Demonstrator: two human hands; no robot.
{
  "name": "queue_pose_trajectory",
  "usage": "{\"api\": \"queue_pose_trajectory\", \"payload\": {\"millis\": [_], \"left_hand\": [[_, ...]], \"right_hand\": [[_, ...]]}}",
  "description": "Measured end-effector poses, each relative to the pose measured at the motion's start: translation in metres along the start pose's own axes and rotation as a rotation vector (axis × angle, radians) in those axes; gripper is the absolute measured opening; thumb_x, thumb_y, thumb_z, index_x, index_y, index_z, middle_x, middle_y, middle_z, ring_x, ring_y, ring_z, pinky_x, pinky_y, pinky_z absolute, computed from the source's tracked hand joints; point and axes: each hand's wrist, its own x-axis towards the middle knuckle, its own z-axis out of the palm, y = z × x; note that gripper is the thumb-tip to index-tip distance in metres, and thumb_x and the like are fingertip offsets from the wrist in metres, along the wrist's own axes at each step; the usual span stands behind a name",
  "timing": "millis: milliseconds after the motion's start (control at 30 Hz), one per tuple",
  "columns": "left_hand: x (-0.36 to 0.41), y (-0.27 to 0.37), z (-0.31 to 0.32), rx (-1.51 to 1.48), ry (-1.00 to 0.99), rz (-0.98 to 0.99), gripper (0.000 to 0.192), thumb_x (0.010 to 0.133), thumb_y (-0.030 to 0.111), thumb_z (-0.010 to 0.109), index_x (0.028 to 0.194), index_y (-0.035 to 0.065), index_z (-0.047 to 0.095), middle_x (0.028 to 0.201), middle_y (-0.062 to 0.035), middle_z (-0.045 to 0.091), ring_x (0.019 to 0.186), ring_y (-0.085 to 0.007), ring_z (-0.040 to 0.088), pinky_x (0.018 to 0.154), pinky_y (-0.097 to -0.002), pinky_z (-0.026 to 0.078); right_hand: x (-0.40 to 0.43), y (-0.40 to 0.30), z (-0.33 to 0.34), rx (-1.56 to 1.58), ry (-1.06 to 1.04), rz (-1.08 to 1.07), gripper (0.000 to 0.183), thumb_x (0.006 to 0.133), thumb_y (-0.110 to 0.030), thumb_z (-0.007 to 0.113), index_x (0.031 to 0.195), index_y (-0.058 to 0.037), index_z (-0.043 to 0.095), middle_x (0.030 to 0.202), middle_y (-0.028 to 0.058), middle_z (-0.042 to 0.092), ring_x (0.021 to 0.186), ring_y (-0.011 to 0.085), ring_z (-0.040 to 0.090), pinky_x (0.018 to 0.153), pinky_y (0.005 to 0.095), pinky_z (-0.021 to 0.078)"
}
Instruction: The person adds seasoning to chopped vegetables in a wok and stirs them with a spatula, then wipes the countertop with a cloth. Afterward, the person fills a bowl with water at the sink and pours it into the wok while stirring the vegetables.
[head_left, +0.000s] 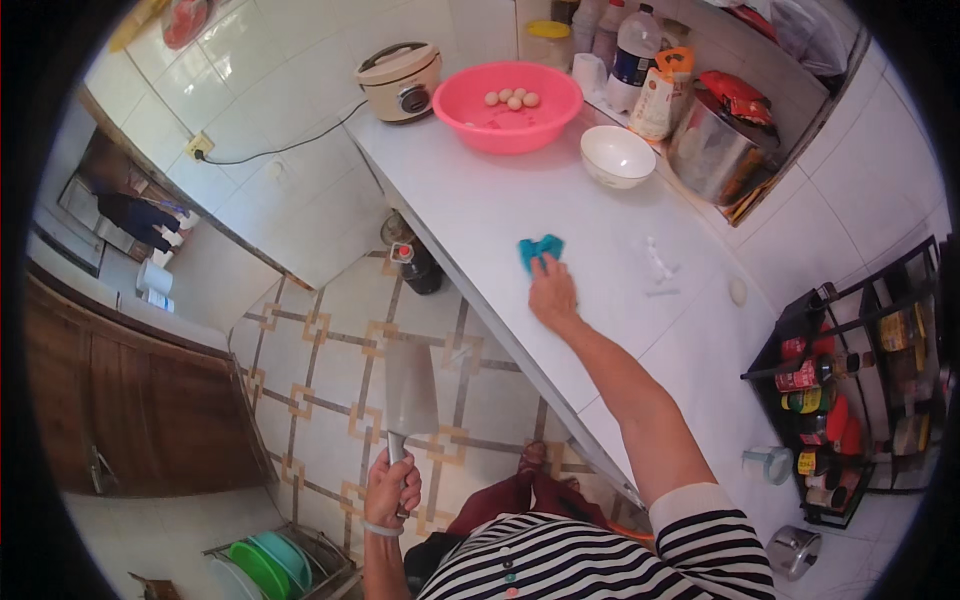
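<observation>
My left hand (391, 487) grips the handle of a cleaver (411, 390), its broad metal blade pointing up and away over the tiled floor. On the white tiled countertop (480, 202), my right hand (553, 294) presses its fingers on a crumpled teal cloth (540, 249). A white bowl (618, 157) stands farther back on the counter. Behind and left of it is a pink plastic basin (510, 109) with several eggs (514, 97) inside. Small clear and white scraps (660, 259) lie right of the cloth.
A rice cooker (401, 82) stands at the counter's far end. Bottles and a steel pot (712, 146) fill the wall niche. A black condiment rack (840, 397) and a glass cup (769, 463) are at right. A dark jug (420, 270) stands on the floor. Another person (135, 214) is beyond the doorway.
</observation>
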Motion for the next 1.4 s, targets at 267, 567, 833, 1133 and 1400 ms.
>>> {"api": "queue_pose_trajectory", "payload": {"millis": [267, 567, 833, 1133, 1400], "left_hand": [[0.008, 0.007, 0.014, 0.041, -0.083, 0.045, 0.01, 0.088, 0.011, 0.056, 0.09, 0.0097, 0.047, 0.06, 0.0, 0.042, 0.04, -0.0053, 0.035, 0.031, -0.0192, 0.026], [-0.004, 0.008, 0.031, 0.055, -0.207, 0.039, 0.008, 0.088, 0.011, 0.055, 0.09, 0.0092, 0.048, 0.059, -0.0002, 0.043, 0.04, -0.0055, 0.036, 0.031, -0.0198, 0.029], [-0.025, -0.004, 0.028, 0.092, -0.288, 0.009, 0.005, 0.088, 0.009, 0.053, 0.089, 0.0091, 0.047, 0.06, 0.0001, 0.042, 0.04, -0.0055, 0.035, 0.031, -0.0199, 0.029], [0.002, 0.013, 0.017, 0.099, -0.327, -0.052, 0.006, 0.087, 0.006, 0.051, 0.089, 0.0083, 0.046, 0.061, -0.0008, 0.041, 0.041, -0.0069, 0.036, 0.031, -0.0208, 0.029], [0.075, 0.083, -0.019, 0.127, -0.278, -0.053, 0.007, 0.087, 0.007, 0.051, 0.088, 0.0085, 0.045, 0.059, -0.0002, 0.04, 0.041, -0.0068, 0.035, 0.031, -0.0211, 0.027]], "right_hand": [[-0.085, -0.046, -0.022, 0.295, -0.044, -0.324, 0.036, 0.076, 0.002, 0.051, 0.11, -0.0013, 0.058, 0.119, 0.016, 0.052, 0.094, 0.0336, 0.049, 0.081, 0.0413, 0.0435], [-0.203, -0.031, -0.071, 0.623, 0.004, -0.1, 0.031, 0.076, 0.005, 0.054, 0.106, -0.0018, 0.061, 0.117, 0.0142, 0.056, 0.103, 0.033, 0.05, 0.091, 0.0377, 0.0415], [-0.28, 0.027, -0.129, 0.024, 0.075, 0.403, 0.039, 0.084, -0.014, 0.054, 0.122, -0.0047, 0.052, 0.132, 0.0183, 0.044, 0.122, 0.0384, 0.037, 0.099, 0.0487, 0.0298], [-0.27, 0.022, -0.091, 0.008, 0.263, 0.341, 0.044, 0.084, -0.008, 0.048, 0.125, 0.0078, 0.041, 0.135, 0.0265, 0.036, 0.129, 0.0449, 0.025, 0.106, 0.0521, 0.0204], [-0.12, -0.014, -0.018, -0.091, 0.159, 0.413, 0.046, 0.08, 0.005, 0.042, 0.125, 0.0107, 0.038, 0.136, 0.031, 0.032, 0.131, 0.045, 0.022, 0.11, 0.0468, 0.017]]}}
